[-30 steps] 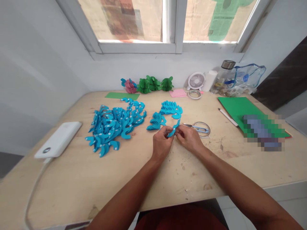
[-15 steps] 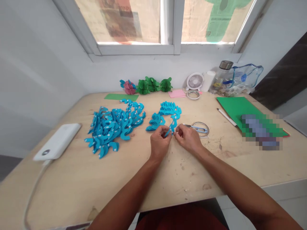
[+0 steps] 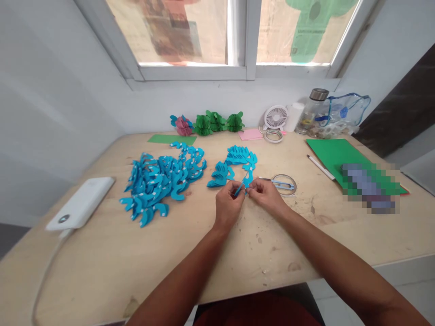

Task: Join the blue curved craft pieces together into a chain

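Note:
Close together near the middle of the table, my left hand (image 3: 230, 203) and my right hand (image 3: 267, 195) pinch a blue paper cutout (image 3: 249, 175) between their fingertips. Its curved end, with a small white square on it, sticks out past the fingers; the part inside the grip is hidden. Just beyond lie two folded clusters of blue paper, a fanned one (image 3: 220, 174) by my left hand and a longer one (image 3: 239, 155) behind. To the left spreads a big heap of blue curved paper pieces (image 3: 158, 176) with white squares. Beside my right hand rests a light-blue cutter (image 3: 283, 185) over a tape roll (image 3: 295, 180).
A white power bank (image 3: 81, 201) with a cable lies at left. Along the wall stand green paper shapes (image 3: 216, 122), a small fan (image 3: 276, 117), a tape roll (image 3: 273, 136) and a bottle (image 3: 313, 111). Green sheets (image 3: 328, 151) and a white pen (image 3: 321, 167) lie at right.
The blue cutout between my fingers has tilted, with its left part now seen edge-on. Both hands stay in nearly the same place; the view has shifted slightly.

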`<state>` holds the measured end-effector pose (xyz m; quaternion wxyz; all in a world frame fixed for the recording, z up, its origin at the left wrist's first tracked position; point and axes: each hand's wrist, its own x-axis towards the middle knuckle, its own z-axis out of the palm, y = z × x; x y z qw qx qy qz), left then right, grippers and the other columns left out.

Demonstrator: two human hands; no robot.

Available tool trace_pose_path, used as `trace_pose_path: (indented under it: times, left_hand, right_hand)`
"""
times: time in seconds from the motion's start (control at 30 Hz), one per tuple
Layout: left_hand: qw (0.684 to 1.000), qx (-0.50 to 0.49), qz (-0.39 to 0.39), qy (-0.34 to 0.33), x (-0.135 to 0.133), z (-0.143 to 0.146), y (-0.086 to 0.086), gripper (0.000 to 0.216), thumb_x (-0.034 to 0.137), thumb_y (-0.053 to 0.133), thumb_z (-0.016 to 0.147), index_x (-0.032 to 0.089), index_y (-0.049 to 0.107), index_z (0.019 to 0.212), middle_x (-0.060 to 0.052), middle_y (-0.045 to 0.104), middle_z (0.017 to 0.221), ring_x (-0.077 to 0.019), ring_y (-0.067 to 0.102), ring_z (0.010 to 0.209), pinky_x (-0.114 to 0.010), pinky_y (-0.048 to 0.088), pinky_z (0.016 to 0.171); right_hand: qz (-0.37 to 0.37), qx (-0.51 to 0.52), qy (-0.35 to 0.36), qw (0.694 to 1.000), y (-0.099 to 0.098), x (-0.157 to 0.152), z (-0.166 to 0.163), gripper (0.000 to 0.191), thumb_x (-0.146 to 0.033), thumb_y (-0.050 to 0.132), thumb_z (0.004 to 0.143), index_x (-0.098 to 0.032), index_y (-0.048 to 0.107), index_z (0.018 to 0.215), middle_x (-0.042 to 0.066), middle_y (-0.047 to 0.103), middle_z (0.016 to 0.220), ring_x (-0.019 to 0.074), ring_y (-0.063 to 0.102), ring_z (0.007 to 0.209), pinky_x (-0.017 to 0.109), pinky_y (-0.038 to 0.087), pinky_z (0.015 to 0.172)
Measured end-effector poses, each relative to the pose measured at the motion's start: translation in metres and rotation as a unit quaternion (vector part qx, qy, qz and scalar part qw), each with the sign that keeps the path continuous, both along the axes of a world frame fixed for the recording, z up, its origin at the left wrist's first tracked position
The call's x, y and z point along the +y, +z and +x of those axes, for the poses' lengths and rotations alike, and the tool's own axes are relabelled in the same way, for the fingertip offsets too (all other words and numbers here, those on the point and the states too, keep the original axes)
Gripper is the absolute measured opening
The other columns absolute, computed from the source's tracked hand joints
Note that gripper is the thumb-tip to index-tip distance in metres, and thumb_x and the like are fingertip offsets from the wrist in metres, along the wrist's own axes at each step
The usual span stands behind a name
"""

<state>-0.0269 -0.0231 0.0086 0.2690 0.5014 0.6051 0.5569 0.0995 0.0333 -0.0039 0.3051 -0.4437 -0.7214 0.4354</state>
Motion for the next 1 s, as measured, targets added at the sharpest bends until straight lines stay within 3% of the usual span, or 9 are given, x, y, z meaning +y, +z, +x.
trace_pose_path:
  times: [0.2,0.47,0.63,1.0]
  left_hand:
    - [1.0,0.013,-0.014,-0.018,0.0,0.001,0.0,0.004,0.021,0.059,0.068,0.018,0.057,0.07,0.002,0.061,0.066,-0.0106,0.053,0.059,-0.021,0.041,0.056]
    - [0.983,-0.18,-0.023,-0.013,0.001,0.001,0.004,0.029,0.045,0.053,0.076,0.016,0.056,0.076,-0.006,0.065,0.077,-0.0163,0.061,0.07,-0.025,0.047,0.055]
    - [0.973,-0.222,-0.051,-0.024,0.005,0.002,-0.003,0.036,0.037,0.069,0.062,0.015,0.053,0.086,0.0,0.062,0.063,-0.0134,0.059,0.058,-0.024,0.047,0.051]
    - [0.974,-0.22,-0.028,-0.042,0.004,0.0,-0.004,0.034,0.03,0.066,0.065,0.015,0.056,0.093,0.004,0.056,0.059,-0.0076,0.048,0.047,-0.021,0.039,0.05]
  right_hand:
    - [0.009,0.013,-0.018,1.0,0.003,0.0,0.001,0.01,-0.025,0.053,0.069,-0.018,0.052,0.063,-0.005,0.049,0.052,0.0085,0.043,0.047,0.02,0.029,0.045]
    - [-0.038,0.068,-0.023,0.997,0.003,0.003,0.002,0.01,-0.027,0.053,0.067,-0.017,0.054,0.065,-0.004,0.052,0.053,0.0083,0.044,0.047,0.02,0.032,0.046]
    - [-0.051,0.081,-0.011,0.995,0.006,-0.001,0.0,0.006,-0.022,0.051,0.065,-0.017,0.053,0.063,-0.006,0.051,0.051,0.0071,0.042,0.045,0.019,0.029,0.044]
    - [-0.152,0.179,0.024,0.972,0.016,-0.004,-0.002,0.013,-0.03,0.054,0.068,-0.017,0.055,0.065,-0.003,0.056,0.052,0.0065,0.043,0.042,0.02,0.03,0.045]
